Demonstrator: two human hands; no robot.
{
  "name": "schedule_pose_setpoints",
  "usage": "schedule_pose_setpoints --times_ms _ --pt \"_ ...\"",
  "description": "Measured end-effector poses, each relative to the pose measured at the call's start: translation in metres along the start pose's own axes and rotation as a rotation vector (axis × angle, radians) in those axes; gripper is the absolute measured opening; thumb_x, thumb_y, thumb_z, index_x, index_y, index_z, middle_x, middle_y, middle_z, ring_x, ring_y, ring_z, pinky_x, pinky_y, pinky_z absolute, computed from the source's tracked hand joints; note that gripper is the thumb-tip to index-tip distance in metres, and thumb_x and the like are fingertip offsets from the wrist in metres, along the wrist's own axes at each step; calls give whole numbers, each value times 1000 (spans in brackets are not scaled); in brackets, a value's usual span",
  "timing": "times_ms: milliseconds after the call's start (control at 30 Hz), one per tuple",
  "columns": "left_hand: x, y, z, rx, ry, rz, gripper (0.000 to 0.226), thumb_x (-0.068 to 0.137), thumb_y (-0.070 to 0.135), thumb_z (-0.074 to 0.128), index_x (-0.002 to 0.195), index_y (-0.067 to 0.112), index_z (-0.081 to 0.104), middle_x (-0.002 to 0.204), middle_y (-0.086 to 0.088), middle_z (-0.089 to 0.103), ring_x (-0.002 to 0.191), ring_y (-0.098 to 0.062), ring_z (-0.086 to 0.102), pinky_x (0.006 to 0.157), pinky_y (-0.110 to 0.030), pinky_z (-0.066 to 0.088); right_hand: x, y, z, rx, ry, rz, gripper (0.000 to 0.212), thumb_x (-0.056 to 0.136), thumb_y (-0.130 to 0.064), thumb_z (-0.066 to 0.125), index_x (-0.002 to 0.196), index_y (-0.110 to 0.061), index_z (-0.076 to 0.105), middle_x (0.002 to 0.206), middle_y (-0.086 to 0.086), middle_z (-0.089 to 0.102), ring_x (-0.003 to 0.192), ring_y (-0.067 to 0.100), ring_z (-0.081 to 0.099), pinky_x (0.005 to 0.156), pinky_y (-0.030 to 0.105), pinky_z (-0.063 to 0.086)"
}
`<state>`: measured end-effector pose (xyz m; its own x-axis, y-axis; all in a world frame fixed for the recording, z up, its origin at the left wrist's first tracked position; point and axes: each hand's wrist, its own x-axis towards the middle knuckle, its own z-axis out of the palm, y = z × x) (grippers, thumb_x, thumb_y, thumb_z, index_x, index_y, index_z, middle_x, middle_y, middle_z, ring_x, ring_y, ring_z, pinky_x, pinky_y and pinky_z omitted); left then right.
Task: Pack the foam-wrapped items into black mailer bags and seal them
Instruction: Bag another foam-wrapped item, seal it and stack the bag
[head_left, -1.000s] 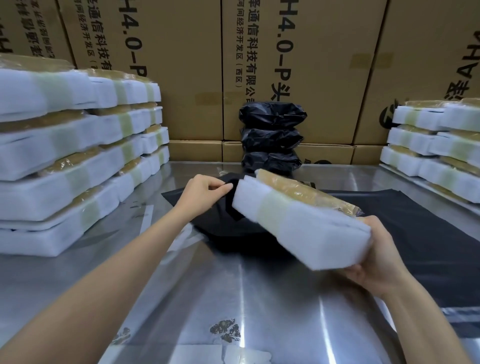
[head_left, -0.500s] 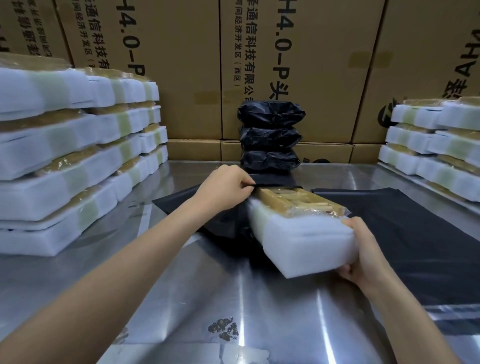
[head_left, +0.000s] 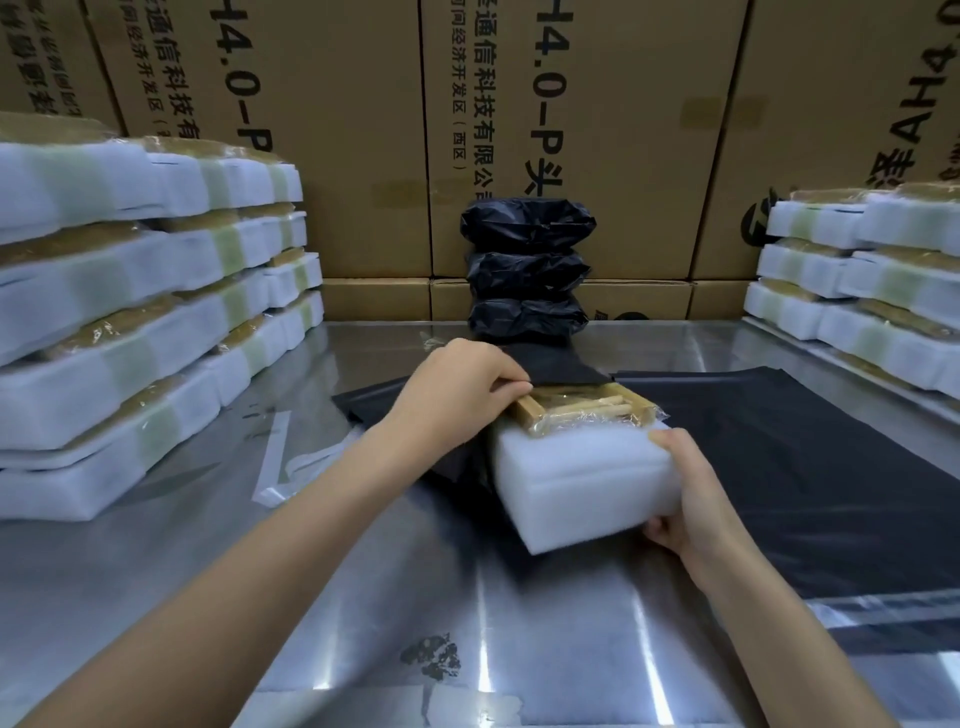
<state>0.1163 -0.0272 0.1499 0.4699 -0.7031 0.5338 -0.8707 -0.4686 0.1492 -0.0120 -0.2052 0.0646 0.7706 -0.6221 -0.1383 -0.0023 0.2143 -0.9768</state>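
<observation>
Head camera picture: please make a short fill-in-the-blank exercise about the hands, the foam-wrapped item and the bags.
1. The right hand grips the near end of the foam-wrapped item, whose far end is going into a ____ mailer bag.
2. The left hand pinches the bag's ____ edge to hold it open.
3. At the back of the metal table stand ____ packed black bags in one pile.

Missing words: black; upper; three
</observation>
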Motion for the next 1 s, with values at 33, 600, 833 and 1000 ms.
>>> schedule_pose_setpoints --times_ms 33,600,833,1000 --pt "-3 -2 -2 7 13 2 20 93 27 58 102 21 75 92 9 70 89 -13 62 71 -25 43 0 1 1 3 -2 -14 26 78 -48 59 86 -24 64 80 -2 57 68 14 52 45 24 41" --pt "9 36 27 151 50 9 49 83 33 53 131 26 47 112 3 61 97 -25 60 67 -31 42 -6 11 25 -67 -71 -239 11 87 -42 61 83 -42 71 75 -16 71 64 2 66 53 21 52" --pt "55 61 30 363 20 -1 18 92 17 48 98 15 64 98 -2 60 85 -27 59 60 -31 32 -5 10 24 -43 -52 -253 16 88 -41 60 97 -32 70 82 -11 72 77 12 67 52 22 51" --pt "25 95 37 166 -60 514 20 90 22 53 92 16 72 89 0 63 79 -21 61 55 -30 43 2 10 24 -83 27 -171 21 94 -6 50 76 -14 57 73 13 58 64 22 55 58 37 52"
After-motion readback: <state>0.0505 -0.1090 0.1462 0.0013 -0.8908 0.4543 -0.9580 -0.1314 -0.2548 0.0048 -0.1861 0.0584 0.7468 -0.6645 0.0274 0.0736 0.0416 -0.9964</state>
